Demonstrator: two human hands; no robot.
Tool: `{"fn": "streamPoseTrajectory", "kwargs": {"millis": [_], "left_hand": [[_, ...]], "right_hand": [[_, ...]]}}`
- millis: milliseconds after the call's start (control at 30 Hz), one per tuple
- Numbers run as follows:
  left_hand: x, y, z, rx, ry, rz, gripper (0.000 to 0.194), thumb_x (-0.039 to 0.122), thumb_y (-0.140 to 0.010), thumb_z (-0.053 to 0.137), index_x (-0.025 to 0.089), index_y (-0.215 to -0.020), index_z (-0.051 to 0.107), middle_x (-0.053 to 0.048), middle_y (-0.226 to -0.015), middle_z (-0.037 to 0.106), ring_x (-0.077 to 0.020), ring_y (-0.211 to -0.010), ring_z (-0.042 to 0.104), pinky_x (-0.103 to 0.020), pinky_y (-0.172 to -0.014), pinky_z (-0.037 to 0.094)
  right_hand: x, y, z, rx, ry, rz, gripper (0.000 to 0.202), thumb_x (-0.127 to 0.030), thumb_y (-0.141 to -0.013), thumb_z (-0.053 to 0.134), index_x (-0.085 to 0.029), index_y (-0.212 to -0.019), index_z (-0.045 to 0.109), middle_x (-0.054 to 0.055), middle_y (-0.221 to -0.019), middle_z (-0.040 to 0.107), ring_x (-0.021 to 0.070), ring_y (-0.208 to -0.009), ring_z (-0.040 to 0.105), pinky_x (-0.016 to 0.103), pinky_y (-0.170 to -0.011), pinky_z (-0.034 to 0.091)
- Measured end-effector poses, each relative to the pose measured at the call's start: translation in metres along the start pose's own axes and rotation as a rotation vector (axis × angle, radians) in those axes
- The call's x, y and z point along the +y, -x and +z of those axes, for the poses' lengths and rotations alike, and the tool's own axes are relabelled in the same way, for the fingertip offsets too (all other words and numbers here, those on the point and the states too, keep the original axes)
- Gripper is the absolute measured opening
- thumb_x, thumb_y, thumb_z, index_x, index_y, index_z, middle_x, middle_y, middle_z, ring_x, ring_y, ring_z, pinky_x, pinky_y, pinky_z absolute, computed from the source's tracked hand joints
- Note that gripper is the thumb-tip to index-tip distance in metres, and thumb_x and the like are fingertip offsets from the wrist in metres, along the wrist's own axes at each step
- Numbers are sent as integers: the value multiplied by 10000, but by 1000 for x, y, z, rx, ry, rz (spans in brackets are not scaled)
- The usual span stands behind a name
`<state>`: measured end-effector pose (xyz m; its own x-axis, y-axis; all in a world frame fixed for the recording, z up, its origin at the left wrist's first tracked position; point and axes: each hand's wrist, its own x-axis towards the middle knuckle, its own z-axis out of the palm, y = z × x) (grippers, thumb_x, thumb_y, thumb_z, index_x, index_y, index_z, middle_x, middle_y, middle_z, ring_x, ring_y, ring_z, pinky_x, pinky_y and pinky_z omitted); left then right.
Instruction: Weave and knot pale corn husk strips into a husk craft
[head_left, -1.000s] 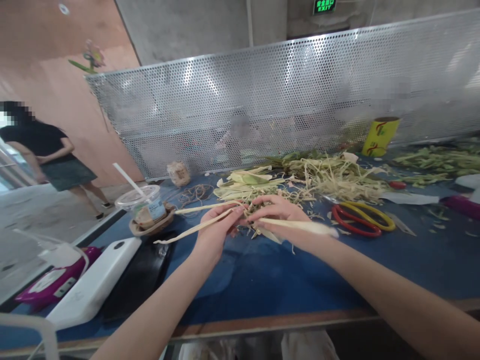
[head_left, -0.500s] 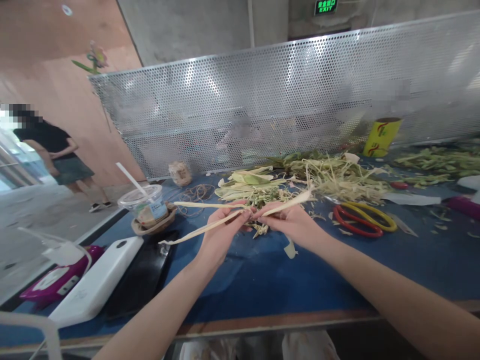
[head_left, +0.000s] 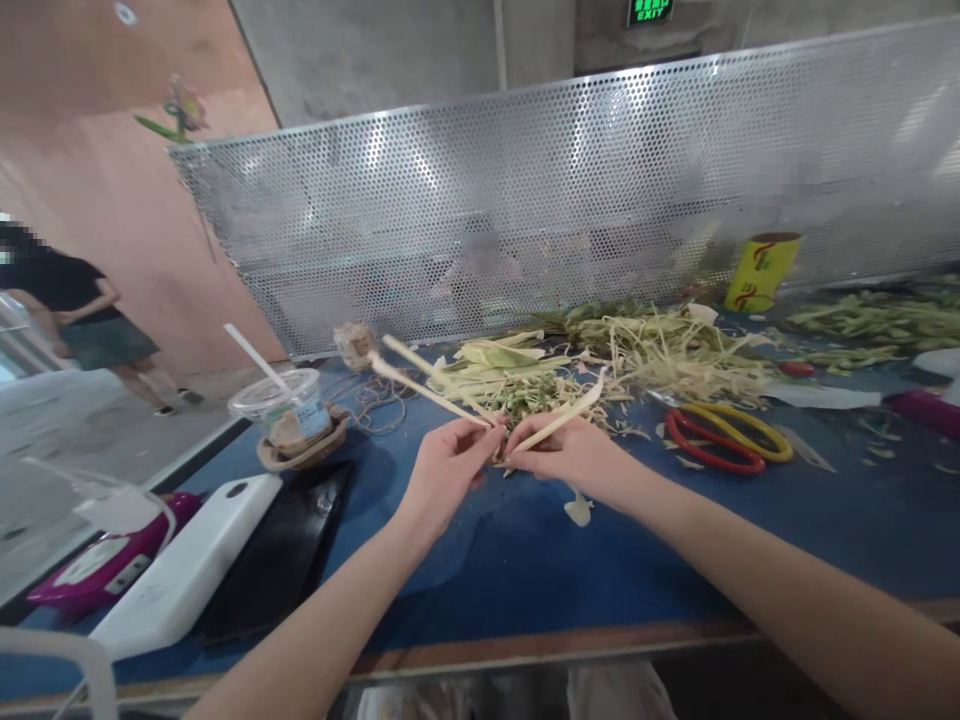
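Both hands meet at the centre over a blue table [head_left: 525, 580]. My left hand [head_left: 452, 462] pinches pale husk strips [head_left: 435, 392]; two long ends stick out up and to the left. My right hand [head_left: 559, 450], its fingers closed close by the left fingertips, holds a wider pale strip [head_left: 562, 415] that points up and to the right. Where the strips meet is hidden between the fingers. Just behind the hands lie small green and pale scraps [head_left: 529, 393] and a pile of flat husks [head_left: 502, 362].
Red and yellow scissors [head_left: 724, 438] lie right of the hands, near shredded husks [head_left: 675, 350]. On the left are a lidded cup [head_left: 289, 415], twine [head_left: 379, 400], a black tray [head_left: 277, 550], a white device [head_left: 187, 565] and a purple power strip [head_left: 112, 565]. A perforated metal screen [head_left: 525, 200] stands behind.
The two strip ends at my left hand have swung upward, from pointing left to pointing up-left. My hands have turned slightly and stay together. The person at the far left appears farther left.
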<state>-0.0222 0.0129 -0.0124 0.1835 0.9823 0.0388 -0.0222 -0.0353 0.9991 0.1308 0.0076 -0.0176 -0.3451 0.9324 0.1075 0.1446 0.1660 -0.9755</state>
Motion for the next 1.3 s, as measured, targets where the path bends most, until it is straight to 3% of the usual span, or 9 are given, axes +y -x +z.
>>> {"fn": "streamPoseTrajectory", "kwargs": {"millis": [167,400,567,700,867,1000,1133,1300], "left_hand": [[-3,-1,-2,-73,-145,22,337,453,-697,575,128,-610,587,35,-535,452,-37,-404,317,-160,-345,257],[0,-2,-3,-38,-97,18,316,431,-690,586,119,-681,636,4,-582,533,-51,-413,374,-152,-307,289],[4,0,-3,0,-42,-27,251,333,-661,643,120,-792,629,-34,-697,622,-77,-422,500,-143,-259,267],[7,0,-2,-68,121,-82,228,279,-699,626,112,-855,618,-85,-791,652,-148,-573,622,-162,-325,389],[7,2,-1,-110,144,-61,189,255,-670,662,113,-791,639,-90,-868,638,-143,-684,602,-174,-423,460],[7,4,1,-1,61,52,225,314,-659,654,118,-771,644,-86,-1048,559,-113,-686,521,-159,-352,416],[7,5,2,-10,24,41,253,358,-685,607,134,-799,636,-57,-882,561,-113,-608,506,-168,-304,381],[5,4,0,-7,-148,42,195,338,-701,564,148,-675,598,-6,-649,508,-124,-539,514,-165,-282,336]], "right_hand": [[6,-1,0,-46,-48,-47,119,-262,-711,588,-190,-783,527,-44,-587,479,63,-483,408,183,-436,327],[6,-1,0,-30,-62,-142,223,-232,-735,571,-226,-940,482,-48,-628,496,64,-493,429,181,-444,341],[0,1,-4,32,-7,-100,156,-270,-710,586,-190,-785,476,-38,-623,521,71,-504,461,196,-462,359],[3,-2,-7,88,24,-106,146,-303,-704,581,-174,-720,515,-21,-627,542,89,-552,502,213,-499,372],[5,-4,-8,134,5,-127,130,-283,-690,591,-173,-722,529,-21,-632,552,99,-581,534,218,-524,388],[4,-4,-7,143,-9,-151,121,-265,-680,612,-172,-712,541,-33,-613,542,88,-562,523,214,-536,399],[1,-3,-5,147,30,-188,91,-234,-687,606,-166,-717,554,-17,-652,554,94,-591,527,222,-565,423],[-3,3,-4,55,175,-331,283,-176,-753,522,-214,-1025,586,13,-762,583,123,-693,553,252,-639,461]]}}
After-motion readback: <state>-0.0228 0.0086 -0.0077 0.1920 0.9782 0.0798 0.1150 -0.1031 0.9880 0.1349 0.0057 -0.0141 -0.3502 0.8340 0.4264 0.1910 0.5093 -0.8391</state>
